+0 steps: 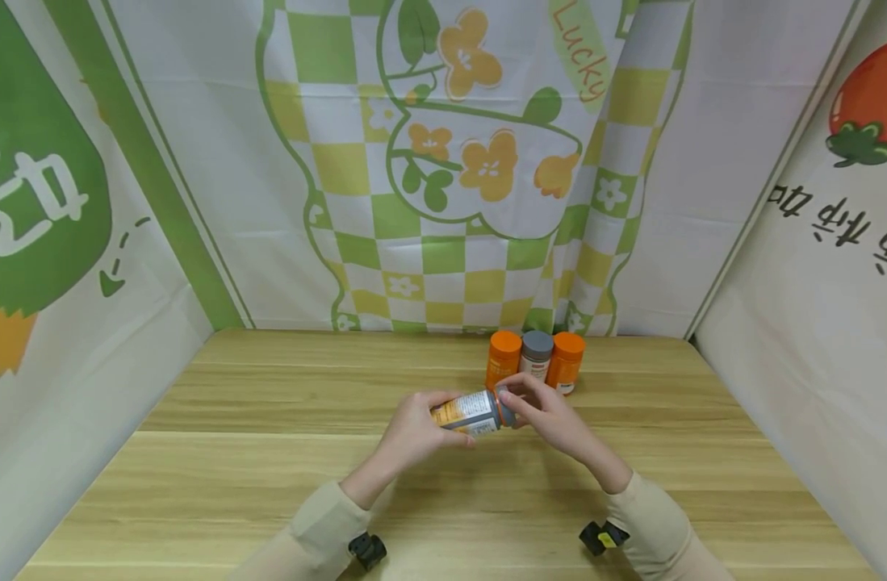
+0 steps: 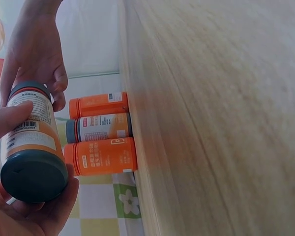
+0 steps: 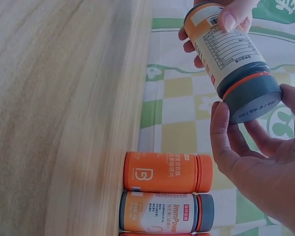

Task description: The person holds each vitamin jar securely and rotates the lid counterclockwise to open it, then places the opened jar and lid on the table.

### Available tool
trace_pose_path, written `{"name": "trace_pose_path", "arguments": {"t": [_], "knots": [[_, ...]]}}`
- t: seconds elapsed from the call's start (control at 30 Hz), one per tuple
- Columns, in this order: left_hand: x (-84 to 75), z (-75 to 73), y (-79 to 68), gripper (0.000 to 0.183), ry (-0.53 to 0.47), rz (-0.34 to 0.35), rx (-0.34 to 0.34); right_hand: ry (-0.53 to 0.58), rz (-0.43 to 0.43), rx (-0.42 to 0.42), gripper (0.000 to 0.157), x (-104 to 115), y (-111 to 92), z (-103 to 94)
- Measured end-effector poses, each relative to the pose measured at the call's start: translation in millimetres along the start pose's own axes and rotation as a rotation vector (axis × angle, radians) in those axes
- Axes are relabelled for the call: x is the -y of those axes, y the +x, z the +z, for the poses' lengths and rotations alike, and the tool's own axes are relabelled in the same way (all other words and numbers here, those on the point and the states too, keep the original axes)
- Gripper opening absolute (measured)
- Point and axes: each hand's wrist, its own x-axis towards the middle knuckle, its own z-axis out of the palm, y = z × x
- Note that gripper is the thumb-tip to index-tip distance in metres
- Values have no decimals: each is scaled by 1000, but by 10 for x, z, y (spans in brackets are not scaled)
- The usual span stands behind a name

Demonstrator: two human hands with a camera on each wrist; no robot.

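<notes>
The wood-grained table bears two orange bottles — a grey-capped bottle between them

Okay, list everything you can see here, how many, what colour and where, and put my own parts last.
Table: 1, light brown wood-grain, below everything
Held bottle: 1, gray with orange and white label, tilted above the table
Cap: 1, gray, on the held bottle's end
Orange bottles: 2, orange, upright near the table's back edge
Gray-capped bottle: 1, gray cap, orange-white label, between the orange bottles
Backdrop: 1, white with green, yellow and orange prints, behind the table
Side cloths: 2, white with coloured prints, left and right
Wrist devices: 2, black, one per forearm
Sleeves: 2, beige, on both forearms
Left grip: 1, bare, around the held bottle's body
Right grip: 1, bare, on the cap
</notes>
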Motion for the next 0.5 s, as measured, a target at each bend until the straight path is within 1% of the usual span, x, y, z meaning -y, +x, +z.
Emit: {"name": "trace_pose_path", "arguments": {"t": [0.17,0.5], "knots": [[3,-3,-2,60,-7,-12,1,2,-33,4,36,-16,-5,-2],[0,-19,1,60,-41,-25,18,-18,-133,0,30,-10,-26,-13]]}}
